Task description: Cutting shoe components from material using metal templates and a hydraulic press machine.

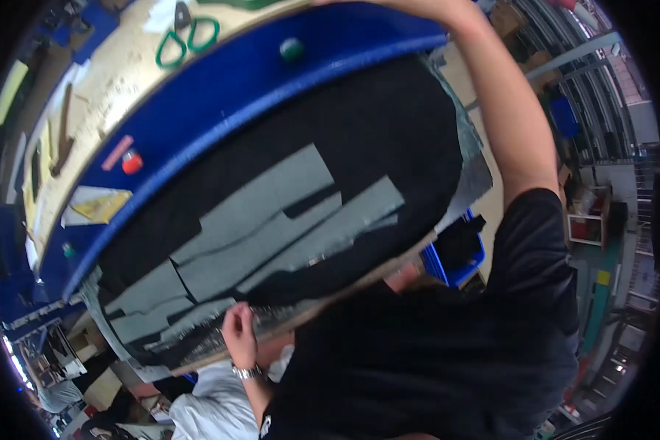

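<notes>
Where grey pieces [271, 192] lie, the left hand [239, 334] curls

They are spread on a black sheet [389, 110] next to a blue beam [220, 103]. Mostly folded in, the left hand is at their near edge; I can't tell whether it pinches any. The right hand [434, 7], partly cropped, is at the beam's right end, its hold unclear.

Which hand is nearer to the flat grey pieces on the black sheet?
Left. The left hand is at the near edge of the flat grey pieces; the right hand is at the far edge of the curved blue panel.
</notes>
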Demonstrator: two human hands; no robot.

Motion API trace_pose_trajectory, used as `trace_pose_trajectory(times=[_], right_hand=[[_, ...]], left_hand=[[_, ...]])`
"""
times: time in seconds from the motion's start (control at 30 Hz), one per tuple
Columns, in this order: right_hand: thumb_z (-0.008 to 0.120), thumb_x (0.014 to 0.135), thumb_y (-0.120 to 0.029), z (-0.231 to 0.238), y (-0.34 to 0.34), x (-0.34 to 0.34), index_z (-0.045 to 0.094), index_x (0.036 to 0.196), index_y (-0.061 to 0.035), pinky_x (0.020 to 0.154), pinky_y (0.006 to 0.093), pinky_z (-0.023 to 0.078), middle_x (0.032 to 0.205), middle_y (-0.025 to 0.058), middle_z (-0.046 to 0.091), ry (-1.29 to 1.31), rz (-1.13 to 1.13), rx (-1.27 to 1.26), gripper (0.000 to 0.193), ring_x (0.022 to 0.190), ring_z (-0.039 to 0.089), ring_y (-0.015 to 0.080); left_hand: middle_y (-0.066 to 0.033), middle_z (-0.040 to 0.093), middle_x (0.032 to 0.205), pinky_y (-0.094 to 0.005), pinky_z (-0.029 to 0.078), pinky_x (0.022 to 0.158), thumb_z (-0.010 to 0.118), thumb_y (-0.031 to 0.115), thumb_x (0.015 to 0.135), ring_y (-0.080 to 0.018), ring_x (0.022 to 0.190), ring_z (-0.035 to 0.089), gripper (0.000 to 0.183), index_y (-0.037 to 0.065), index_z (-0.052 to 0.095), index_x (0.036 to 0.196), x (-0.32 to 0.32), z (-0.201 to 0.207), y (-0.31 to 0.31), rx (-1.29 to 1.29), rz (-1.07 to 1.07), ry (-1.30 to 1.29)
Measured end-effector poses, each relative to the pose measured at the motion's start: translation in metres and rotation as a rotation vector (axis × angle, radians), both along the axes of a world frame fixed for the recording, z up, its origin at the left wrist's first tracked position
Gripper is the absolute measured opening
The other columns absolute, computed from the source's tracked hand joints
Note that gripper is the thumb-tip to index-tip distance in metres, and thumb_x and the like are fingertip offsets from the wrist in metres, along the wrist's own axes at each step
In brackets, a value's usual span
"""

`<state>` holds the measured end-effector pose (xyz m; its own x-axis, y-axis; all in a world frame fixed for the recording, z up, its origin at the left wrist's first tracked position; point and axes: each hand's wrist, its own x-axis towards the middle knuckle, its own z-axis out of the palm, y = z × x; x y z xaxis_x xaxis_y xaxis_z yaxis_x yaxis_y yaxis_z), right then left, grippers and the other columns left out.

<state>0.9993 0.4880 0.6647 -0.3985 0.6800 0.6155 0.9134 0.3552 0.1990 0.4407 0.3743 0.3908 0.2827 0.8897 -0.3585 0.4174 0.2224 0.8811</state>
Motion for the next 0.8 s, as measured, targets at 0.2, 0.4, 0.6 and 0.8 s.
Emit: trace_pose_trajectory(times=[0.2, 0.4, 0.6, 0.8], right_hand=[[0.089, 0.06, -0.02, -0.073, -0.153, -0.04, 0.058, 0.135, -0.0061, 0.103, 0.0441, 0.045, 0.127, 0.0122, 0.062, 0.097, -0.187, -0.34, 0.083, 0.121, 0.057, 0.0341], [0.088, 0.066, -0.027, -0.171, -0.241, -0.068, 0.057, 0.133, -0.0073, 0.104, 0.0454, 0.041, 0.125, 0.0117, 0.061, 0.267, -0.364, -0.636, 0.077, 0.118, 0.057, 0.0293], [0.087, 0.069, -0.032, -0.277, -0.21, -0.061, 0.058, 0.132, -0.0056, 0.099, 0.0423, 0.041, 0.121, 0.0121, 0.061, 0.464, -0.349, -0.574, 0.074, 0.114, 0.057, 0.0311], [0.088, 0.07, -0.033, -0.331, -0.175, -0.068, 0.057, 0.132, -0.0055, 0.096, 0.0437, 0.041, 0.118, 0.0122, 0.059, 0.592, -0.249, -0.573, 0.075, 0.108, 0.058, 0.0278]], left_hand=[[-0.0022, 0.068, 0.087, -0.0226, 0.049, 0.072, 0.061, 0.013, 0.102, -0.0083, 0.078, 0.063, 0.017, -0.001, 0.067, 0.109, -0.009, -0.032, 0.009, -0.046, -0.011, -0.05], [-0.0057, 0.072, 0.087, -0.0244, 0.052, 0.071, 0.064, 0.012, 0.1, -0.0095, 0.078, 0.067, 0.015, 0.001, 0.069, 0.109, 0.035, -0.034, 0.024, 0.045, -0.226, 0.037], [-0.0085, 0.074, 0.092, -0.0276, 0.055, 0.079, 0.066, 0.011, 0.097, -0.0138, 0.086, 0.071, 0.015, -0.001, 0.069, 0.107, 0.121, 0.003, 0.027, 0.134, -0.322, 0.094], [-0.0108, 0.071, 0.097, -0.0289, 0.054, 0.08, 0.068, 0.009, 0.095, -0.0188, 0.089, 0.07, 0.015, 0.001, 0.069, 0.107, 0.223, 0.006, 0.028, 0.192, -0.379, 0.115]])
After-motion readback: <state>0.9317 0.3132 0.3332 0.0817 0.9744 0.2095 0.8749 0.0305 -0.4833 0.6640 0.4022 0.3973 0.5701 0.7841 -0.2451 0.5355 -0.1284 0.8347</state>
